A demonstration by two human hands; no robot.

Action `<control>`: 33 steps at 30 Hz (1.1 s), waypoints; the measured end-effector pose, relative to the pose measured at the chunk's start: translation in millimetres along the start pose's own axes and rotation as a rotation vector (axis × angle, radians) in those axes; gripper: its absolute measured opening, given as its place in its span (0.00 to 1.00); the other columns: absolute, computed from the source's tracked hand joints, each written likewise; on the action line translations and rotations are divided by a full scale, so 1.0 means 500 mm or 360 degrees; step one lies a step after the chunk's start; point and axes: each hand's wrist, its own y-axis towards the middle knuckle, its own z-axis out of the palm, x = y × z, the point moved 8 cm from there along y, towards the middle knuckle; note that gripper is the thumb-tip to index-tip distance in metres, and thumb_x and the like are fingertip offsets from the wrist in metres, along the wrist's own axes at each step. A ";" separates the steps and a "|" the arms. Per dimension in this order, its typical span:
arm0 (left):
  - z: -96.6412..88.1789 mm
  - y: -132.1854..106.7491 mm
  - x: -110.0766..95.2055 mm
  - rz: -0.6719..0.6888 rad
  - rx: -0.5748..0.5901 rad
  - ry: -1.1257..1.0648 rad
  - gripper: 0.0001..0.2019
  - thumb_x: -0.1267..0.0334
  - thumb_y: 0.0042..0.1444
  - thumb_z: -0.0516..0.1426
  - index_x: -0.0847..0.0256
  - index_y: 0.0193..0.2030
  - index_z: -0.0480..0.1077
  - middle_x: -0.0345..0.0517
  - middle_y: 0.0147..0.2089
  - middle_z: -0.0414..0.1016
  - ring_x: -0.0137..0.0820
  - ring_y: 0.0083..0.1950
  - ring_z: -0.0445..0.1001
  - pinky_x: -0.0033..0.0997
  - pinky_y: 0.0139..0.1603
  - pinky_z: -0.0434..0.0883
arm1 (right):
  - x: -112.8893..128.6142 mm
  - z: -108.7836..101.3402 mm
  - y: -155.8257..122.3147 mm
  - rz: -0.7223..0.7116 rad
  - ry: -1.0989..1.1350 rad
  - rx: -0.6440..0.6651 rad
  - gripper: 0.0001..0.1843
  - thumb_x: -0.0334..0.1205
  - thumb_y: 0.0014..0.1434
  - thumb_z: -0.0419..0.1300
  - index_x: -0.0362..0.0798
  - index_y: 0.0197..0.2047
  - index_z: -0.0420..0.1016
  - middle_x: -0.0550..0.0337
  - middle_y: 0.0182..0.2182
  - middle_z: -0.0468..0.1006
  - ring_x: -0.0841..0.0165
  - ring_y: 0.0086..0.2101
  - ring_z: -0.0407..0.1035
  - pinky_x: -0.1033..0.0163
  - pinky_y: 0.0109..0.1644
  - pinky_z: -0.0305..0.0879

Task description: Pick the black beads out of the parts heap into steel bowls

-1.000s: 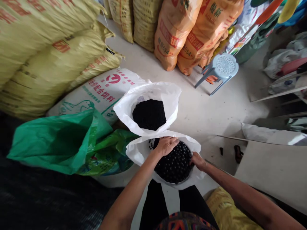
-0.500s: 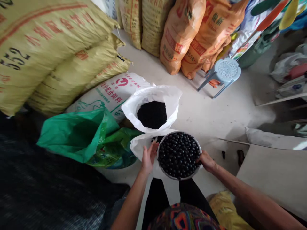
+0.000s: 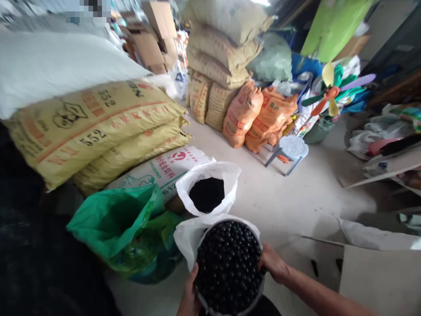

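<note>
A round bowl [image 3: 255,228] heaped with small, shiny black balls [image 3: 228,263] is held between my two hands at the lower middle. My right hand [image 3: 274,264] is closed on its right rim, fingers partly over the balls. On the left side my left hand [image 3: 191,290] grips the bowl with the thumb up along the wall; its other fingers are hidden. Just behind the bowl, partly covered by it, is an open white sack [image 3: 186,239]. Beyond that stands another open white sack [image 3: 233,180] with dark contents [image 3: 207,194].
An open green sack [image 3: 105,215] stands at the left. Behind are stacked yellow sacks [image 3: 108,127] and a white printed sack [image 3: 161,169]. Orange sacks [image 3: 243,114] and a blue-grey stool [image 3: 291,147] are farther back. A pale board [image 3: 378,276] lies at the lower right.
The view has tilted upward, showing more of the room. The bowl is nearer to me and larger in view. My left hand has gone from spread fingers to holding the bowl's left side.
</note>
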 end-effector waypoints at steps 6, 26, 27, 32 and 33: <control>-0.074 -0.029 -0.025 0.0411 -0.0322 0.0012 0.12 0.68 0.54 0.52 0.55 0.26 0.75 0.41 0.36 0.79 0.32 0.67 0.50 0.40 0.68 0.46 | 0.031 0.004 -0.032 0.0075 -0.0285 0.0080 0.10 0.28 0.26 0.53 0.45 0.19 0.58 0.70 0.15 0.56 0.78 0.18 0.51 0.74 0.17 0.44; -0.018 -0.175 -0.073 0.0762 -0.0061 -0.0695 0.13 0.62 0.58 0.50 0.58 0.36 0.77 0.42 0.39 0.79 0.36 0.51 0.73 0.44 0.60 0.64 | 0.244 0.124 -0.109 -0.0121 -0.0463 0.0502 0.26 0.29 0.32 0.55 0.40 0.40 0.71 0.61 0.23 0.73 0.69 0.24 0.68 0.67 0.24 0.67; -0.025 -0.171 -0.078 0.0814 -0.0055 -0.0703 0.12 0.62 0.57 0.51 0.58 0.37 0.76 0.42 0.40 0.78 0.35 0.51 0.72 0.43 0.60 0.64 | 0.243 0.129 -0.106 -0.0123 -0.0431 0.0491 0.26 0.29 0.32 0.55 0.40 0.40 0.71 0.60 0.23 0.74 0.69 0.25 0.69 0.67 0.26 0.68; -0.030 -0.166 -0.094 0.0878 0.0080 -0.0722 0.12 0.61 0.58 0.52 0.59 0.41 0.76 0.43 0.44 0.77 0.36 0.53 0.71 0.42 0.60 0.64 | 0.234 0.141 -0.091 -0.0239 -0.0241 0.0456 0.22 0.27 0.32 0.54 0.37 0.36 0.72 0.62 0.23 0.73 0.72 0.24 0.68 0.66 0.30 0.68; -0.028 -0.168 -0.096 0.0870 0.0101 -0.0727 0.13 0.60 0.58 0.51 0.59 0.41 0.76 0.43 0.44 0.77 0.36 0.54 0.70 0.42 0.60 0.63 | 0.232 0.140 -0.090 -0.0246 -0.0211 0.0440 0.22 0.27 0.33 0.54 0.37 0.36 0.72 0.62 0.23 0.73 0.72 0.24 0.67 0.66 0.30 0.68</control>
